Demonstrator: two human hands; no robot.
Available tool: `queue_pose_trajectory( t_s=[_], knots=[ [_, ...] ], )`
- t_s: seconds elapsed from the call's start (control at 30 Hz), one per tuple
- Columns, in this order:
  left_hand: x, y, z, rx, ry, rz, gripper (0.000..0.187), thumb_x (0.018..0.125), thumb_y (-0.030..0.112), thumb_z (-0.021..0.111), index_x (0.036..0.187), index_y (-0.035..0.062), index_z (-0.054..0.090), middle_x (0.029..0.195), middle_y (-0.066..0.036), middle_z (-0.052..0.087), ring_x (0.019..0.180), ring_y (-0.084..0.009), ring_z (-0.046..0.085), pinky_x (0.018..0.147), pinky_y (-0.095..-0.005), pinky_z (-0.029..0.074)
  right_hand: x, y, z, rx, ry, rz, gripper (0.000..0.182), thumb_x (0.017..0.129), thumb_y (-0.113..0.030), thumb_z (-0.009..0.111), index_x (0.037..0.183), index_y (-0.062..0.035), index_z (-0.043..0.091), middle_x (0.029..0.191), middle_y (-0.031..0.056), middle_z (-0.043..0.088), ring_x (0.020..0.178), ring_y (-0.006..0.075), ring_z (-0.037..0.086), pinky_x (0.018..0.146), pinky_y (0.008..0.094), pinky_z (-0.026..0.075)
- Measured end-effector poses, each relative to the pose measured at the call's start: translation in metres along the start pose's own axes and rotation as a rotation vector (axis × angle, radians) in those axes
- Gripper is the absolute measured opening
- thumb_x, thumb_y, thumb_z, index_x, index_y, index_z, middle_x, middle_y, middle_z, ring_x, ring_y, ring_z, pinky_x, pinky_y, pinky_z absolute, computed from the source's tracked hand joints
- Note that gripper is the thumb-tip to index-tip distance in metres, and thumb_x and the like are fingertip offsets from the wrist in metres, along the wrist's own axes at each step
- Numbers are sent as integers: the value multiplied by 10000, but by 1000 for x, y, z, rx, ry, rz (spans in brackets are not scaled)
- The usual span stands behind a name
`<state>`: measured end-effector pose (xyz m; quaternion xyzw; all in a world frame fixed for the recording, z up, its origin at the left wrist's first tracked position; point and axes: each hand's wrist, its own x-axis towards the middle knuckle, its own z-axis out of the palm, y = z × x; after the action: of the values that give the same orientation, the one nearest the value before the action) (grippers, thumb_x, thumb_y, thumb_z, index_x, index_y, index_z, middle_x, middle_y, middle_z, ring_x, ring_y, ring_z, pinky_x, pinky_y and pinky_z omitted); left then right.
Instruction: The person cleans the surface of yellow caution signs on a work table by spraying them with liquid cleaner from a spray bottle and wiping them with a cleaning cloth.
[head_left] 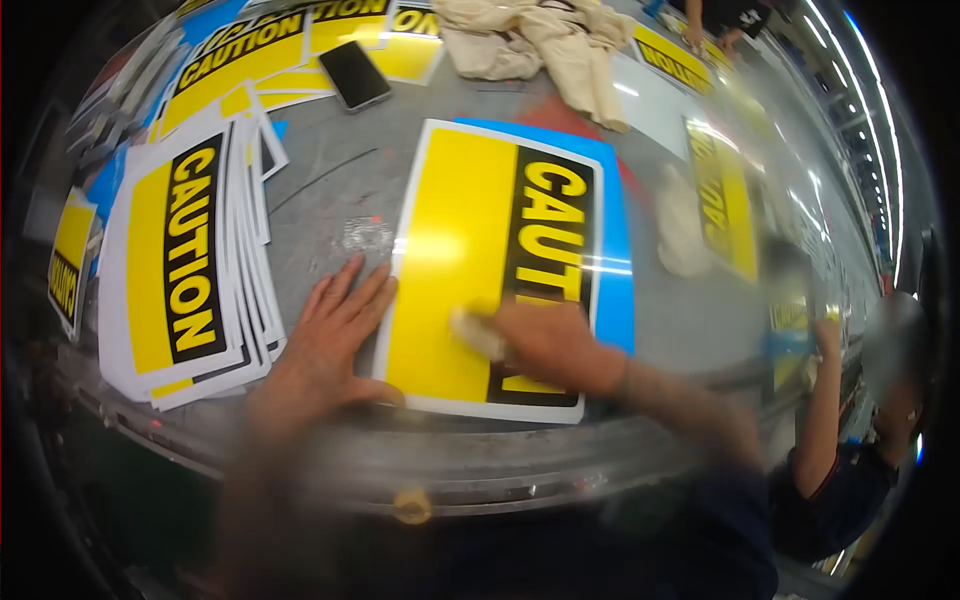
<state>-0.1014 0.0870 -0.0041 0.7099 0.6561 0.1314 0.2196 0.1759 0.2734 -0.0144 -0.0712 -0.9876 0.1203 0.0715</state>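
A yellow and black CAUTION sign (455, 230) with a white border lies in front of me, over a blue sheet (617, 270) that shows along its top and right edges. My left hand (335, 335) lies flat, fingers spread, against the sign's left edge and lower corner. On the sign's face, near the border of the yellow and black areas, my right hand (560, 345) is closed around a whitish rag (478, 334). Motion blurs the rag and part of that hand. The right hand covers some of the lettering.
A stack of CAUTION signs (150, 270) stands to the left. Farther back lie more signs (240, 55), a phone (354, 76) and cream cloths (530, 40). The table's front edge (470, 460) runs below my hands. Another person (850, 480) is at the right.
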Motion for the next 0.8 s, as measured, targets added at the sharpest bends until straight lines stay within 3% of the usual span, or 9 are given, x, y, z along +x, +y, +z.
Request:
queue_pose_trajectory(
  t_s=[0.03,0.13,0.17,0.27,0.3,0.43,0.57,0.7,0.8],
  knots=[
    [0,-3,-3,-16,-18,16,1382,635,487,1012,1744,43,316,1824,-167,295,1719,-395,140,1388,-597,147,-9,-17,1,71,61,-191,490,937,-174,789,1408,-139,659,958,-5,671,799,138,731,561,329,537],
    [0,-11,-4,-23,-40,38,1398,635,480,1016,1751,51,293,1834,-164,268,1722,-394,126,1389,-594,145,-1,-22,-7,130,15,-233,505,903,-173,797,1390,-132,674,899,-13,650,770,116,709,546,287,516],
    [0,-10,-4,-22,-46,32,1418,636,469,1022,1761,60,262,1840,-164,249,1721,-387,139,1393,-582,145,6,-12,-1,87,194,-210,451,906,-164,792,1345,-126,694,921,-2,676,768,135,717,556,303,522],
    [0,-8,-2,-105,12,8,1442,624,457,1028,1766,66,238,1838,-172,246,1718,-377,156,1396,-571,149,20,10,-5,34,238,105,355,959,-169,792,1307,-131,729,885,27,699,738,175,709,584,333,537],
    [0,-9,-2,-86,17,-1,1465,618,475,1021,1767,58,214,1840,-181,229,1717,-368,167,1397,-565,158,16,-5,4,0,211,126,322,988,-191,785,1299,-126,731,809,27,655,715,173,697,601,335,545],
    [-2,-13,-3,-74,9,48,1466,621,496,1006,1760,28,212,1844,-187,202,1721,-364,151,1394,-573,167,22,-57,7,102,72,-262,399,920,-174,751,1311,-103,716,876,7,629,777,151,692,578,326,529],
    [-5,-17,-9,-89,-66,68,1449,629,466,1001,1763,30,212,1843,-191,202,1726,-364,117,1399,-573,151,58,-17,-1,65,150,-3,441,892,-210,822,1314,-129,723,897,16,632,775,150,694,583,342,526],
    [-6,-15,-7,-127,-46,46,1461,610,417,1020,1767,43,210,1846,-182,199,1727,-351,121,1405,-559,145,32,-59,4,204,9,-234,497,847,-218,845,1322,-144,717,919,7,639,797,142,698,622,335,537],
    [-6,-19,-5,-130,-39,55,1462,604,414,1019,1767,46,212,1846,-181,202,1726,-344,127,1406,-555,153,45,-67,5,201,25,-190,521,826,-227,847,1319,-126,712,928,5,637,795,176,697,631,343,540]
  ],
)
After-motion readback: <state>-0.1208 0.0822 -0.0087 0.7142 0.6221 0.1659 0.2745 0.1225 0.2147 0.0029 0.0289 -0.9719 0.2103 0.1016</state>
